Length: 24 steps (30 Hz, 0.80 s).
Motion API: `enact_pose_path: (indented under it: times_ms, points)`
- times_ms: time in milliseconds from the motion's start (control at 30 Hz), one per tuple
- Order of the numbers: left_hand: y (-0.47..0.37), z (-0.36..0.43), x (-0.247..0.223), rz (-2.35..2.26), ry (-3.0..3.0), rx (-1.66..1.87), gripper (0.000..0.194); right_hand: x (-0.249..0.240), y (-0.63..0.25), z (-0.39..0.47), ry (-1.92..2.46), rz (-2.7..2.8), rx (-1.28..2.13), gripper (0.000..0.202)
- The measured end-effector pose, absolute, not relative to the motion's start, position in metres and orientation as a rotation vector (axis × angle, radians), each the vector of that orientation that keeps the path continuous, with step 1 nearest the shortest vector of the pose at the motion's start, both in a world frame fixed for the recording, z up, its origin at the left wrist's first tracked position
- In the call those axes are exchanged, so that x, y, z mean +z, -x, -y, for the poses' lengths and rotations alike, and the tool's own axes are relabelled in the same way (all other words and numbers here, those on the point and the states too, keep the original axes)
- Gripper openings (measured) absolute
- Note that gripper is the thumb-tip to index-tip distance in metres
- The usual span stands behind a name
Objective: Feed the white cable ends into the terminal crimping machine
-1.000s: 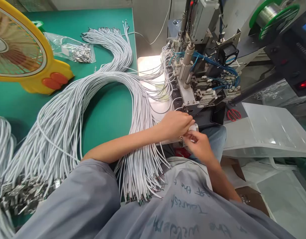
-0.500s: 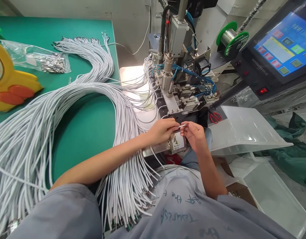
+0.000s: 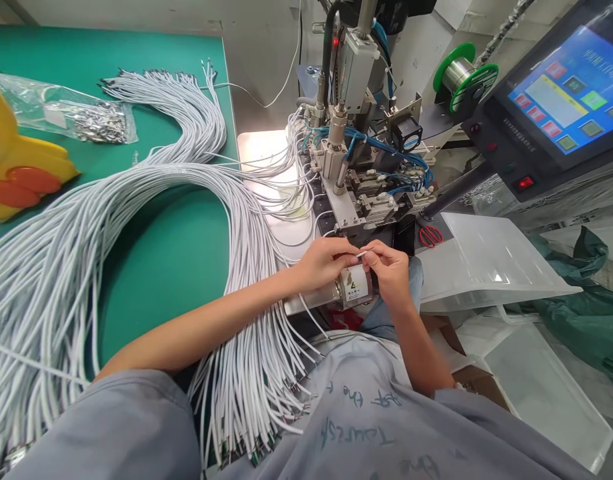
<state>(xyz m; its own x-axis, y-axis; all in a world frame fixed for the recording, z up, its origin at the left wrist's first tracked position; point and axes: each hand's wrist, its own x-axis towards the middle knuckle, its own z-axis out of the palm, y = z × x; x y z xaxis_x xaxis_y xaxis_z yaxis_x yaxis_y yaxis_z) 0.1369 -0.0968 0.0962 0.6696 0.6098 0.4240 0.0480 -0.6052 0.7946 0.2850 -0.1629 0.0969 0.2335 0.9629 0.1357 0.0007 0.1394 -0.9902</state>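
My left hand [image 3: 330,260] pinches a white cable [image 3: 361,254] near its end, just in front of the machine [image 3: 344,167]. Thumb and fingers of my right hand [image 3: 389,268] close on the tip of the same cable, so the very end is mostly hidden. Below both hands sits a clear box with a white label [image 3: 355,281]. Under my left forearm runs a thick bundle of white cables [image 3: 249,247], their stripped ends hanging by my lap.
A bag of small metal parts [image 3: 101,122] and a yellow toy-like object [image 3: 21,170] lie on the green table [image 3: 156,247]. At the right are a solder wire spool [image 3: 461,75], a touchscreen [image 3: 571,93], red scissors [image 3: 430,236] and a translucent plastic bin [image 3: 546,387].
My right hand has turned and its fingers have closed in on the cable tip, nearer to my left hand. The left hand keeps its pinch. The view has shifted slightly.
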Motion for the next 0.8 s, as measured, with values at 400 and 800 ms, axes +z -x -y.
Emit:
enact_pose_path:
  times_ms: [400,800]
  points:
    - [-0.138,0.098,0.096,-0.517,-2.138,0.894,0.015,0.091,-0.285,0.164,1.318,1.079,0.813,0.015]
    - [-0.138,0.098,0.096,-0.486,-2.134,0.866,0.017,0.1,-0.302,0.16,1.308,1.262,0.923,0.017]
